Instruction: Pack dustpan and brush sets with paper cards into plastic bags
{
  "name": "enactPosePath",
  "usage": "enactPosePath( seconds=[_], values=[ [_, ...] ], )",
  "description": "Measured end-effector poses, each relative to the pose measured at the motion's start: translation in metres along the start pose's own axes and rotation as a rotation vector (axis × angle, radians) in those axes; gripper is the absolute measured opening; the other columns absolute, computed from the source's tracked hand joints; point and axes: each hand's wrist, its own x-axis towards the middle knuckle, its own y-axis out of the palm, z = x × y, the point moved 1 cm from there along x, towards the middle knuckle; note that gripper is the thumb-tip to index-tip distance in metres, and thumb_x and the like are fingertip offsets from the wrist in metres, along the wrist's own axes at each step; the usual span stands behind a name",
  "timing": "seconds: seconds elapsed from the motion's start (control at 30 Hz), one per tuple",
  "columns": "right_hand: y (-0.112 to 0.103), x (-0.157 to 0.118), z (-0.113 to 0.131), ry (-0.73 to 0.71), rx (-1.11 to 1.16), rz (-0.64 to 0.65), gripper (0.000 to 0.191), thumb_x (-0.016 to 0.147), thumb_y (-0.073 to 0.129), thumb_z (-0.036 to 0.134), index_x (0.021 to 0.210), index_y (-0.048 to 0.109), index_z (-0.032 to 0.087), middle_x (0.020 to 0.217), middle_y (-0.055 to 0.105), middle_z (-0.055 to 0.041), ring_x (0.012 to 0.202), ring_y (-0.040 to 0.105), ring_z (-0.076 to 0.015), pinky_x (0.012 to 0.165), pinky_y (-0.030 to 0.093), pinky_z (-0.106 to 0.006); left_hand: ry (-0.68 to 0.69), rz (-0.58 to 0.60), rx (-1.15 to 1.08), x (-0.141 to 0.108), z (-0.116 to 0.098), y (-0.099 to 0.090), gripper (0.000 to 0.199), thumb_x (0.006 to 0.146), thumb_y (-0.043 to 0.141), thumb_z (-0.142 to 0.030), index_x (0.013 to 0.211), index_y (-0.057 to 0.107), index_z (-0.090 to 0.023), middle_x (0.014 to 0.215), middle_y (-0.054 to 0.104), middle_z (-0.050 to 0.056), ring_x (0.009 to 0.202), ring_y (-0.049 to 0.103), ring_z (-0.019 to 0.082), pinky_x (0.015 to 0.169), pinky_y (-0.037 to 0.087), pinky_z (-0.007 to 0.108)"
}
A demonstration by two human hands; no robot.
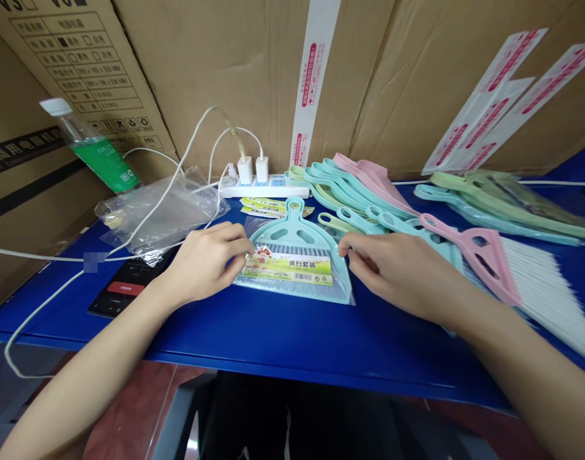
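Dustpan mid-table, handle pointing away, dressed in a clear sleeve, and look what's packed in with it: a brush with grey bristles, a yellow-green card lying across the lot! Left hand at the pack's left edge, fingers curled; right hand at the right edge, finger and thumb tips close together by the rim; whether either one is pinching the film, I can't tell. Nearest of all, a strip of blue table runs between the pack and the front edge, room there for both wrists. Out left, a phone beside the left forearm, and white cords straggling across that side. Out right it's crowded: a pink brush with white bristles sits over turquoise tools, tight against the right arm. Beyond, more pans overlap in a heap, bagged ones farther right. Past the handle, spare cards; a crumpled bag to their left; then a power strip carrying two chargers. Back left, a green-labelled bottle, and cartons wall off the whole rear!
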Motion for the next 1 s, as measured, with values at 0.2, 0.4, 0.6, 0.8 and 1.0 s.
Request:
enactPosePath(
  seconds=[0.2,0.4,0.6,0.8,1.0],
  values=[
    [-0.001,0.0,0.002,0.015,-0.047,-0.056,0.025,0.089,0.033,0.025,0.086,0.058,0.021,0.05,0.052,0.001,0.046,0.049,-0.0172,0.048,0.024,-0.027,-0.205,0.021,0.045,0.001,0.002,0.003,0.031,0.093,0.033,-0.024,0.09,0.064,-0.019,0.085,0.069,0.004,0.077,0.064,0.019,0.059,0.042,0.028],
    [-0.001,0.001,0.003,0.065,-0.049,-0.009,0.021,0.092,0.034,0.028,0.078,0.049,0.023,0.052,0.053,0.0004,0.047,0.05,-0.0181,0.048,0.024,-0.028,-0.362,0.084,0.059,0.003,0.001,0.002,0.026,0.094,0.037,-0.032,0.079,0.056,-0.02,0.078,0.068,0.003,0.069,0.063,0.018,0.054,0.037,0.027],
    [0.005,-0.001,0.002,0.084,0.053,-0.033,0.027,0.091,0.035,0.044,0.092,0.048,0.021,0.064,0.061,-0.0017,0.05,0.053,-0.0183,0.048,0.03,-0.028,-0.455,0.21,-0.088,0.003,0.0,0.007,0.023,0.089,0.043,-0.044,0.085,0.045,-0.021,0.069,0.063,0.0,0.058,0.059,0.017,0.052,0.036,0.028],
    [0.008,-0.001,0.007,0.064,0.026,0.018,0.024,0.088,0.04,0.038,0.099,0.049,0.018,0.063,0.062,-0.0015,0.049,0.053,-0.0182,0.047,0.028,-0.028,-0.463,0.277,-0.35,0.002,0.003,0.021,0.018,0.083,0.047,-0.035,0.086,0.034,-0.024,0.058,0.053,-0.006,0.05,0.051,0.015,0.052,0.034,0.028],
    [0.011,0.0,0.012,0.079,0.038,0.09,0.02,0.083,0.042,0.023,0.101,0.049,0.017,0.058,0.057,0.0014,0.047,0.051,-0.0164,0.048,0.027,-0.026,-0.458,0.244,-0.513,0.002,0.006,0.026,0.019,0.076,0.05,-0.025,0.082,0.032,-0.024,0.053,0.041,-0.011,0.044,0.042,0.01,0.05,0.03,0.025]
  ],
)
